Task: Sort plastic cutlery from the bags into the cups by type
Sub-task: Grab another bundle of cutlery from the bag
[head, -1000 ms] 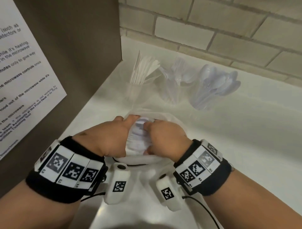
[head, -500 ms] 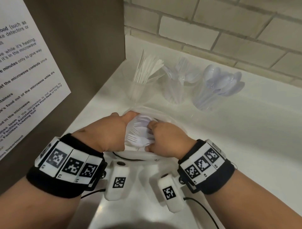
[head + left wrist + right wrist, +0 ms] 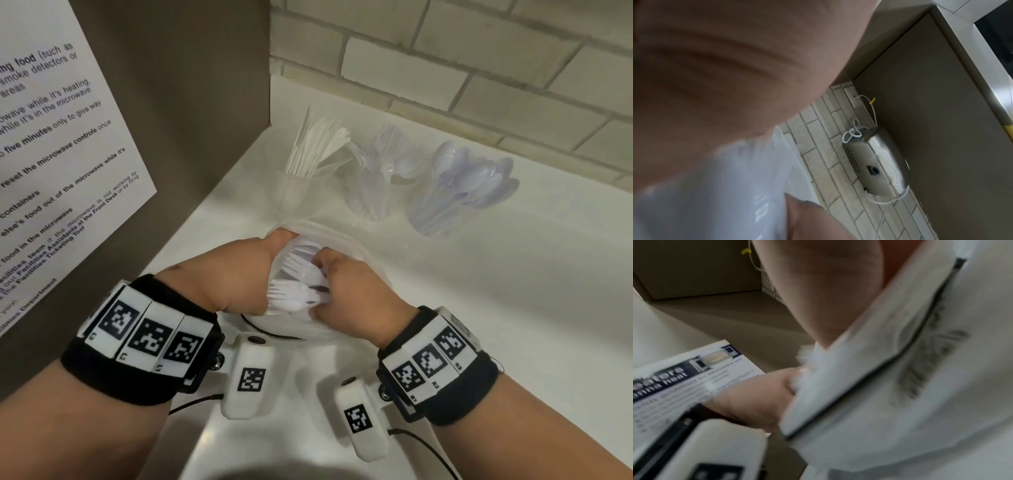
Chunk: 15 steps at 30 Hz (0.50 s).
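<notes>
A clear plastic bag lies on the white counter with white forks showing at its mouth. My left hand grips the bag's left edge and holds it apart. My right hand reaches into the opening and its fingers curl round the bundle of forks. Behind the bag stand three clear cups: one with knives, one with forks, one with spoons. The wrist views are blurred; the right wrist view shows the bag against my palm and fork tines.
A brown cabinet side with a printed notice stands close on the left. A brick wall runs behind the cups. White counter stretches to the right. A metal appliance with a white cord shows in the left wrist view.
The bag's mouth has been drawn wider and more fork heads show. My right hand has moved slightly deeper among the forks; the left keeps hold of the bag edge.
</notes>
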Each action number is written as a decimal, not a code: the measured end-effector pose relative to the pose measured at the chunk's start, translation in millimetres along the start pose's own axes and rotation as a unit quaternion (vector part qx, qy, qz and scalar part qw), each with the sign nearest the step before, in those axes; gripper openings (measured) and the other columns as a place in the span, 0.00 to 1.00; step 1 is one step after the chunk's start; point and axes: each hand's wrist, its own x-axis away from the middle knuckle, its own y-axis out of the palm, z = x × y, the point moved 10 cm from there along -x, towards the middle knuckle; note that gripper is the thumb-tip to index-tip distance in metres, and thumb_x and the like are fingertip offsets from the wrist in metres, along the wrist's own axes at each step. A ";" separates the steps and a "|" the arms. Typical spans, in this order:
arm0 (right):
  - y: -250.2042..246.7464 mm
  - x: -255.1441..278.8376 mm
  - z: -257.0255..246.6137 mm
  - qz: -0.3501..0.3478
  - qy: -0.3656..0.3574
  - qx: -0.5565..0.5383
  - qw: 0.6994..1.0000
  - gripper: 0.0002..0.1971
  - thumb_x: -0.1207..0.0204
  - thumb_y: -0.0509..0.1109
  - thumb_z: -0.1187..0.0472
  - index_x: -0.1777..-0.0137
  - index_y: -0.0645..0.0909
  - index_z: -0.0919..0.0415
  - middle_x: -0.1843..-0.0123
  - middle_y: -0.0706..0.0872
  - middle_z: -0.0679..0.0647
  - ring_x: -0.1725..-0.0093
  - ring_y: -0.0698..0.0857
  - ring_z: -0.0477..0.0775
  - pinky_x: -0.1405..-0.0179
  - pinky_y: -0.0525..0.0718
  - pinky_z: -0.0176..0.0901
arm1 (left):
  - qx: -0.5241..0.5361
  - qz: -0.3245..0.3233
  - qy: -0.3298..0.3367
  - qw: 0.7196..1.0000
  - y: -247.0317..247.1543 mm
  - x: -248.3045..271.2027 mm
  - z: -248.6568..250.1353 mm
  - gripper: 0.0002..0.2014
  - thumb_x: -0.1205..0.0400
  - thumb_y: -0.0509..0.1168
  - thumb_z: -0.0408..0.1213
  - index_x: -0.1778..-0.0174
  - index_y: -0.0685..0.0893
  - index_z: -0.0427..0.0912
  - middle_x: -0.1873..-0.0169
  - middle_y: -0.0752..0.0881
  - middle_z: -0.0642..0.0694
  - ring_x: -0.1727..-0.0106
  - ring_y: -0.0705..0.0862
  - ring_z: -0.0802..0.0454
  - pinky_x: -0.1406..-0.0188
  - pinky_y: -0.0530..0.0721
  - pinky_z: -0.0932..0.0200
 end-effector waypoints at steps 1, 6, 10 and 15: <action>-2.7 -1.4 0.0 0.019 0.004 0.025 1.000 0.25 0.28 0.70 0.60 0.31 0.70 0.59 0.42 0.84 0.56 0.41 0.82 0.60 0.49 0.79 0.43 | 0.008 -0.005 0.002 1.000 1.2 0.1 1.2 0.48 0.34 0.73 0.31 0.24 0.52 0.61 0.54 0.84 0.49 0.57 0.85 0.52 0.59 0.86 0.54; 8.8 -2.4 -3.3 -0.040 -0.027 0.084 0.995 0.23 0.25 0.69 0.52 0.32 0.74 0.60 0.40 0.84 0.58 0.38 0.80 0.61 0.44 0.78 0.44 | -0.004 -0.011 -0.021 1.000 3.0 0.3 -9.0 0.52 0.34 0.76 0.38 0.22 0.49 0.66 0.47 0.80 0.45 0.52 0.85 0.48 0.49 0.87 0.50; 12.5 -4.5 -7.2 -0.063 -0.051 0.130 0.988 0.25 0.28 0.72 0.50 0.33 0.75 0.59 0.40 0.79 0.58 0.40 0.79 0.58 0.39 0.78 0.46 | 0.005 -0.017 -0.020 1.000 7.5 0.8 -6.9 0.52 0.32 0.76 0.44 0.20 0.46 0.64 0.44 0.76 0.43 0.47 0.83 0.46 0.45 0.83 0.55; 3.8 -5.5 -3.7 -0.039 -0.034 0.102 0.993 0.12 0.24 0.63 0.62 0.41 0.77 0.63 0.43 0.82 0.59 0.44 0.82 0.59 0.51 0.77 0.43 | -0.013 -0.020 -0.019 1.000 9.5 -1.8 -15.4 0.52 0.35 0.75 0.39 0.25 0.47 0.72 0.47 0.78 0.47 0.51 0.85 0.49 0.50 0.87 0.51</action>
